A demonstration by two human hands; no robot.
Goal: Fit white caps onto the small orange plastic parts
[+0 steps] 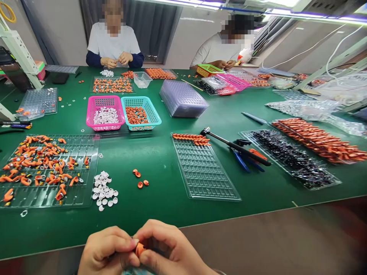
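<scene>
My left hand (107,250) and my right hand (169,248) meet at the bottom edge of the view, below the table's near edge. Both pinch one small orange part (140,249), mostly hidden by my fingers. On the green table (160,152) in front lie a heap of white caps (103,191), three loose orange rings (140,178), and a clear tray (43,168) strewn with orange parts at the left. A clear compartment tray (203,168) with one row of orange parts stands ahead to the right.
A pink basket (105,112) and a teal basket (140,112) stand mid-table. A hammer (235,146) and blue-handled pliers (246,158) lie right of the centre tray, then trays of black (289,156) and orange parts (321,139). Two other people work at the far side.
</scene>
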